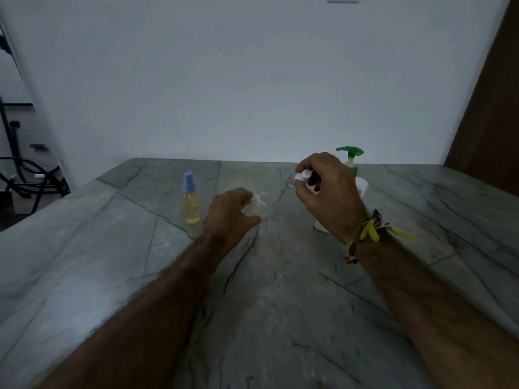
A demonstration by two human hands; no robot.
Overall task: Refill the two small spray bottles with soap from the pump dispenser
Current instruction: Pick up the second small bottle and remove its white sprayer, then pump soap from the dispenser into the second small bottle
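My left hand (229, 213) grips a small clear spray bottle (259, 204) on the marble table; its neck is open and tilted right. My right hand (327, 189) is raised above the table and pinches the bottle's white spray cap (302, 176), lifted off and apart from the neck. A second small spray bottle (191, 200) with a blue cap and yellow liquid stands upright left of my left hand. The pump dispenser (352, 164), white with a green pump head, stands behind my right hand, mostly hidden by it.
The grey veined marble table (266, 290) runs to a white wall at the back. Black cables and a stand (25, 175) sit off the table's left edge. A brown door (488, 130) is at the far right.
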